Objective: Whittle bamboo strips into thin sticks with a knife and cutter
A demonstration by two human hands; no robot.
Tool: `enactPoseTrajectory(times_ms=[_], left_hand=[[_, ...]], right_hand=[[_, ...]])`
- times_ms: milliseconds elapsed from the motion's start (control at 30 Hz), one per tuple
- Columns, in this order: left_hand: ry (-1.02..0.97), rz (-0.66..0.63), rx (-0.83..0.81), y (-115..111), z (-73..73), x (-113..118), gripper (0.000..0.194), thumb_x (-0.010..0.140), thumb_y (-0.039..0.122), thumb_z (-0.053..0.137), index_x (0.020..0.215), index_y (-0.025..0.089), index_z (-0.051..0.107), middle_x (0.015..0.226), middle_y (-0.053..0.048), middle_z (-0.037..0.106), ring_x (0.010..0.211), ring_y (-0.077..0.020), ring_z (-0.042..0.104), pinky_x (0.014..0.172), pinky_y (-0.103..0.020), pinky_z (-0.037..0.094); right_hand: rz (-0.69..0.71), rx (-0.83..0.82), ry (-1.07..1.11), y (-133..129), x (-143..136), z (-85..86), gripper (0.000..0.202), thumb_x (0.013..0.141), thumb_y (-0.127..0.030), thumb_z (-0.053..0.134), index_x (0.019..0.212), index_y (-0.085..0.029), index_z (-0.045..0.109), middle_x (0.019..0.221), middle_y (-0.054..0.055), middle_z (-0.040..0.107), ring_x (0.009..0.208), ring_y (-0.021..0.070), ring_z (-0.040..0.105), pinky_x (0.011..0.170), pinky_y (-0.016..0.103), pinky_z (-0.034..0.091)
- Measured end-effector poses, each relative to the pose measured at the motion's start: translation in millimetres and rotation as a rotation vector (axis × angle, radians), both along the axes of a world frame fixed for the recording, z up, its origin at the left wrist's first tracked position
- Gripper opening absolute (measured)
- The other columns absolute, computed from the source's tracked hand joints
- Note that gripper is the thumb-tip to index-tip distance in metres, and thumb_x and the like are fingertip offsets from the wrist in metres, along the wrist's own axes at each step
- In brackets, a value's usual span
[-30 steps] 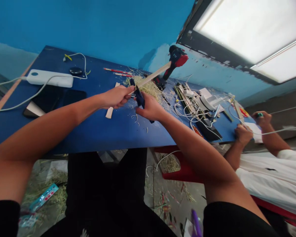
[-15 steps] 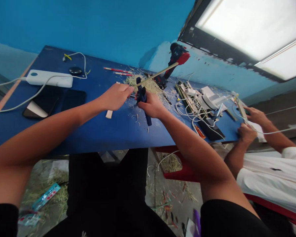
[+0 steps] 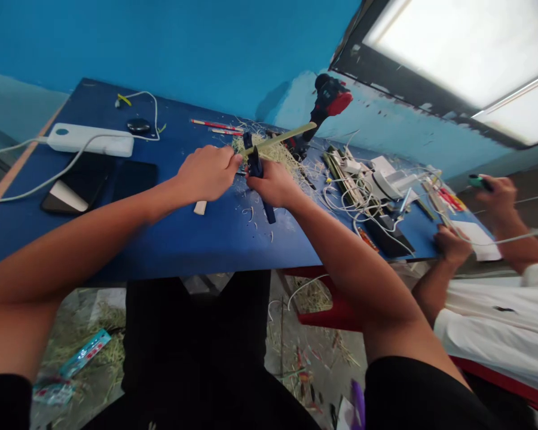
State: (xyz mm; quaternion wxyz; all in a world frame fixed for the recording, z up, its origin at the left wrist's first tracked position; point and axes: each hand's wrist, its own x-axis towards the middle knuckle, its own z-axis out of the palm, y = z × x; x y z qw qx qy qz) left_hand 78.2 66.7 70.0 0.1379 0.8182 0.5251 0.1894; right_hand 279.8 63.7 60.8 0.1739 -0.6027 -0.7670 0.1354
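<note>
My left hand (image 3: 210, 172) is closed around the near end of a pale bamboo strip (image 3: 291, 137). The strip slants up and to the right, its far end free in the air. My right hand (image 3: 273, 182) is wrapped round a dark blue hand tool (image 3: 269, 212), whose handle sticks out below the fist. The tool's upper part lies against the strip just beyond my left fingers; its working edge is hidden. Pale curled shavings (image 3: 278, 156) are heaped behind both hands. On the table below my left hand lies a short pale wood piece (image 3: 200, 207).
A black-and-red power tool (image 3: 327, 98) stands at the wall. White cables (image 3: 336, 200) tangle on the right of the blue table (image 3: 170, 251). A white power strip (image 3: 92, 138) and dark phones (image 3: 134, 181) lie left. A co-worker's hands (image 3: 452, 245) are at the right end.
The strip's far end has come lower and slightly left, with less of it beyond the tool. The co-worker's far hand has lifted away to the right, holding a green-and-black object.
</note>
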Motion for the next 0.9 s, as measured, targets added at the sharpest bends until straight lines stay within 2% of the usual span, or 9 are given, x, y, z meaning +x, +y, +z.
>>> enactPoseTrajectory(times_ms=[133,300,633,900], left_hand=[[-0.022,0.015,-0.008,-0.2,0.9,1.9,0.046,0.112,0.051,0.039,0.113,0.024,0.076,0.101,-0.012,0.08,0.106,-0.0318,0.076,0.087,-0.038,0.052],[0.023,0.013,0.002,0.5,1.8,2.8,0.046,0.112,0.049,0.037,0.116,0.023,0.075,0.104,-0.014,0.08,0.106,-0.0334,0.076,0.088,-0.04,0.052],[0.071,0.013,0.01,0.5,3.1,1.0,0.049,0.113,0.047,0.034,0.117,0.022,0.075,0.099,-0.013,0.077,0.106,-0.0344,0.075,0.087,-0.04,0.05],[0.082,-0.011,0.027,1.9,3.0,-0.9,0.05,0.112,0.046,0.031,0.115,0.02,0.074,0.097,-0.016,0.077,0.1,-0.0354,0.075,0.08,-0.041,0.05]], right_hand=[[-0.008,0.002,0.0,-0.2,-2.0,0.6,0.012,0.083,-0.03,0.062,0.081,-0.027,0.05,0.082,0.007,0.066,0.077,0.0253,0.057,0.076,0.04,0.042],[-0.02,-0.005,0.001,-0.2,-2.1,1.1,0.012,0.084,-0.031,0.062,0.081,-0.027,0.051,0.082,0.007,0.067,0.078,0.0258,0.057,0.074,0.039,0.04],[-0.015,-0.011,0.021,0.0,0.2,0.6,0.007,0.084,-0.031,0.062,0.085,-0.025,0.058,0.079,0.006,0.065,0.075,0.0247,0.056,0.072,0.038,0.038],[-0.009,-0.04,0.051,-1.6,-0.8,3.6,0.008,0.083,-0.03,0.061,0.082,-0.026,0.055,0.075,0.004,0.062,0.072,0.0229,0.053,0.07,0.038,0.034]])
